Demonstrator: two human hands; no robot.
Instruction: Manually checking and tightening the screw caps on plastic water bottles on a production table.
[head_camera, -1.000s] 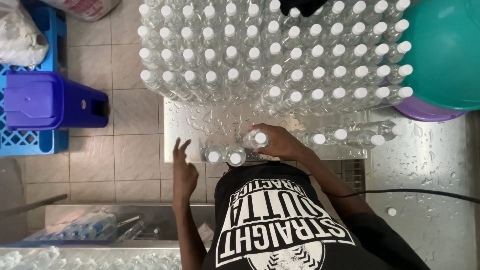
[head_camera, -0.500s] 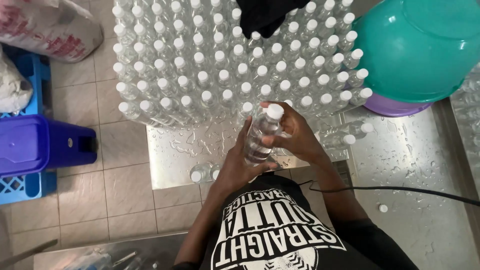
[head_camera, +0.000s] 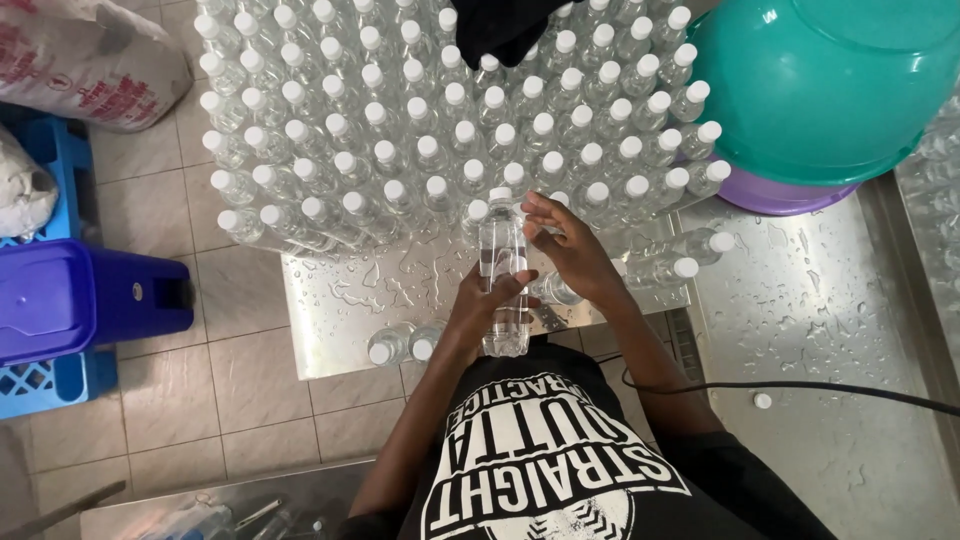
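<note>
The left hand (head_camera: 480, 305) wraps its fingers (head_camera: 508, 285) around a clear white-capped bottle (head_camera: 503, 270) above the wet metal table (head_camera: 340, 310), the right hand (head_camera: 570, 250) cupping it half-curled, just before the massed standing bottles (head_camera: 440, 120).

I am seeing only one view, the head camera looking steeply down, quite close, over the wet metal table (head_camera: 800, 300) and tiled floor (head_camera: 200, 400).

Clear bottles (head_camera: 450, 130) with white caps crowd the far side of the shiny silver table (head_camera: 820, 300), a teal bowl (head_camera: 830, 80) sits on a purple one (head_camera: 780, 192) at right, and a blue stool (head_camera: 80, 310) stands left on beige tiles (head_camera: 210, 390).
</note>
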